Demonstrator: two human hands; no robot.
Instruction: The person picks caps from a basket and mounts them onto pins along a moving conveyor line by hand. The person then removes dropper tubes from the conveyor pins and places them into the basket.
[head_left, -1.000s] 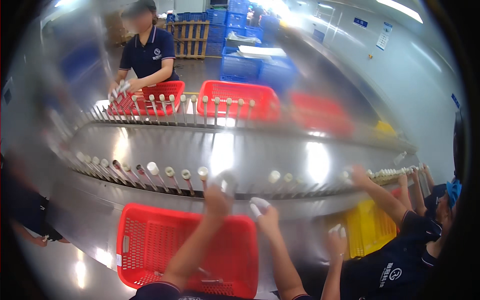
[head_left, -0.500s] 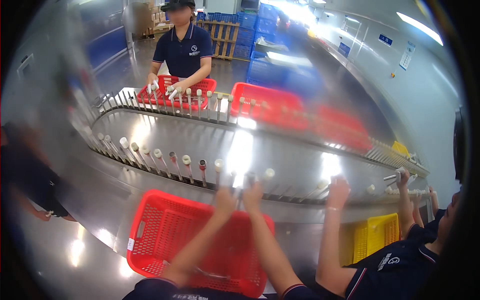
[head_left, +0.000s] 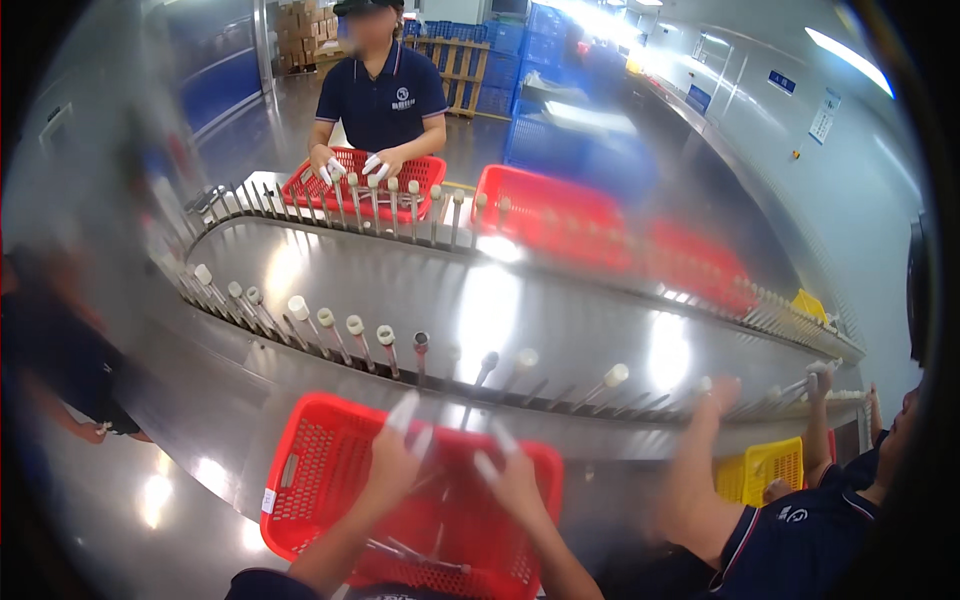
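Left hand: the left hand (head_left: 392, 462), lower centre, grips a white tube (head_left: 403, 412) pointing upward.
Right hand: the right hand (head_left: 517, 482) holds another white tube (head_left: 487, 468), blurred.
Basket: a red basket (head_left: 320, 470) lies directly beneath both hands.
Beyond: a steel conveyor (head_left: 480, 310) with pegs lies just above.

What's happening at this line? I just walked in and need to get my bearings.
A person stands at a steel conveyor lined with upright pegs, some capped with white tubes. Their left hand and right hand each hold white tubes above a red basket. A co-worker opposite handles tubes at another red basket; a third person's arm reaches in beside them.
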